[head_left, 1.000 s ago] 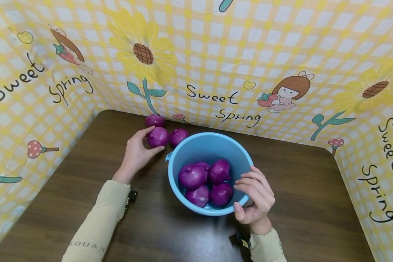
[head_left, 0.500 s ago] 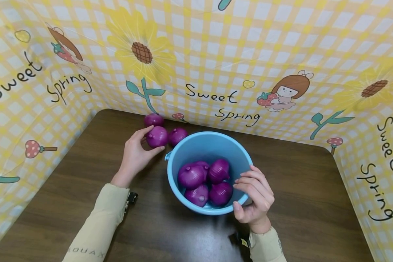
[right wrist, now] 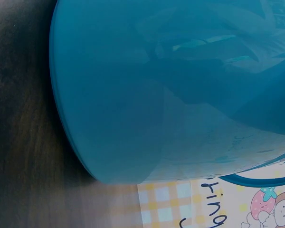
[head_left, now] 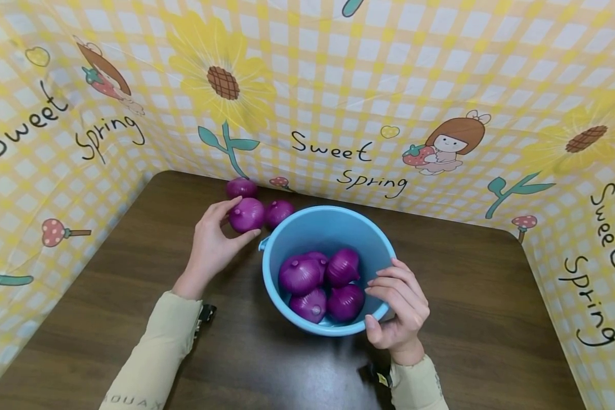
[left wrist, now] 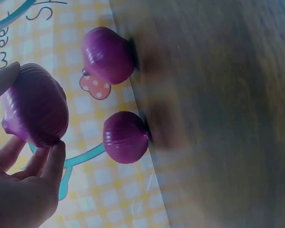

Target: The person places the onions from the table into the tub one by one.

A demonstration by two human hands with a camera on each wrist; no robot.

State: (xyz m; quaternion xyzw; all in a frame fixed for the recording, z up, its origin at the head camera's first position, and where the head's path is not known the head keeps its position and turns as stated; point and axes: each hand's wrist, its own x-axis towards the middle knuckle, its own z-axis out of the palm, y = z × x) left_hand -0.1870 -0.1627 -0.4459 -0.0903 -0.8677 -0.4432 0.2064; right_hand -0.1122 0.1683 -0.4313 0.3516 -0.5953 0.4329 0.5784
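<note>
My left hand [head_left: 211,242] pinches a purple onion [head_left: 247,215] between thumb and fingertips, left of the bucket. In the left wrist view this held onion [left wrist: 35,107] appears raised above the table, its ribbed skin towards the camera. Two more onions are close by: one onion [head_left: 241,187] behind it at the wall, another onion [head_left: 279,214] to its right. My right hand [head_left: 402,310] grips the right rim of a light blue bucket [head_left: 333,214], thumb outside and fingers over the edge. Several onions [head_left: 301,277] lie inside on the bucket's bottom. The right wrist view shows mostly the bucket's outer wall [right wrist: 171,95].
A dark wooden table [head_left: 471,341] carries everything. Yellow checked cloth [head_left: 318,74] with printed flowers and lettering stands as a wall along the back and both sides. The bucket's handle lug [head_left: 263,244] sticks out on its left, towards my left hand.
</note>
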